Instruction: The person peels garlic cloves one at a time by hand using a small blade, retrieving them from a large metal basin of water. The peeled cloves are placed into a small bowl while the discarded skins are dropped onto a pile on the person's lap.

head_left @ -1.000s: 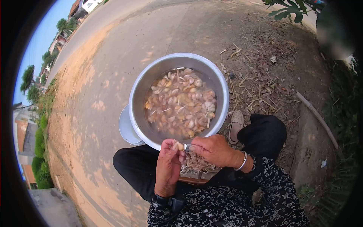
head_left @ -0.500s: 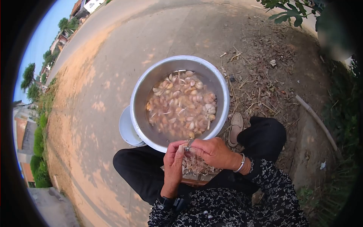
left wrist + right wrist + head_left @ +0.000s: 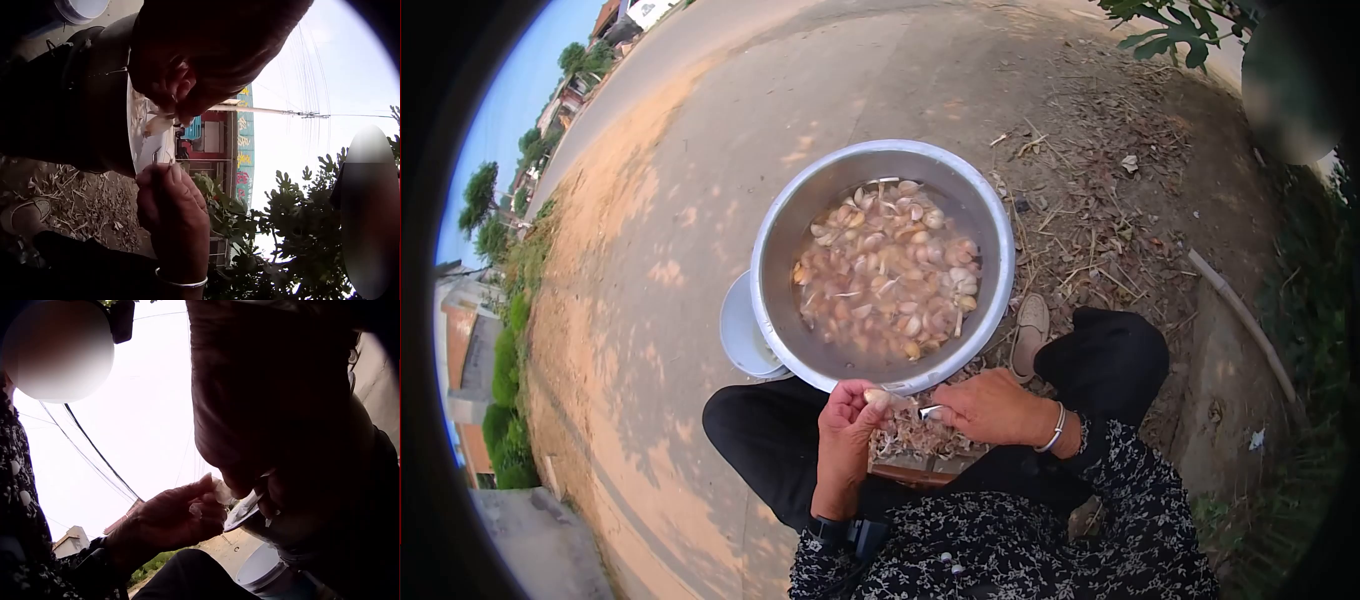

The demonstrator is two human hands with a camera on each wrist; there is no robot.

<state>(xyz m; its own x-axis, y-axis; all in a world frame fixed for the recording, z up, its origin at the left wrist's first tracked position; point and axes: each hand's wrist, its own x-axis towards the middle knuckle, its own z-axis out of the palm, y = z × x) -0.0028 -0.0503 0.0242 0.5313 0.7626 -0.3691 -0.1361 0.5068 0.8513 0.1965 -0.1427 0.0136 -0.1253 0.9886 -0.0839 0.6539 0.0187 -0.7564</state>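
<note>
Between its thumb and fingers my left hand [image 3: 843, 432] pinches a pale garlic clove [image 3: 878, 398], just inside the near rim of view below a big metal basin [image 3: 782, 235]. My right hand [image 3: 998, 408] grips a small knife [image 3: 930, 411]; its short shiny blade points toward the clove, and the handle is hidden in the fingers. A thin strip of peel [image 3: 905, 402] spans the gap from clove to blade. Many garlic cloves [image 3: 890, 275] lie in cloudy water in the basin. Under the hands is a heap of garlic skins [image 3: 920, 436].
A pale bucket [image 3: 743, 335] stands against the basin's left side. The person's knees flank the skins, with one shoe [image 3: 1030, 325] at the right. Dry leaves and straw [image 3: 1100, 200] cover the ground there, and a stick [image 3: 1245, 320] lies farther right.
The hands came together over the clove half a second ago. Now the right hand with the knife has drawn away to the right, pulling a strip of peel from the clove.
</note>
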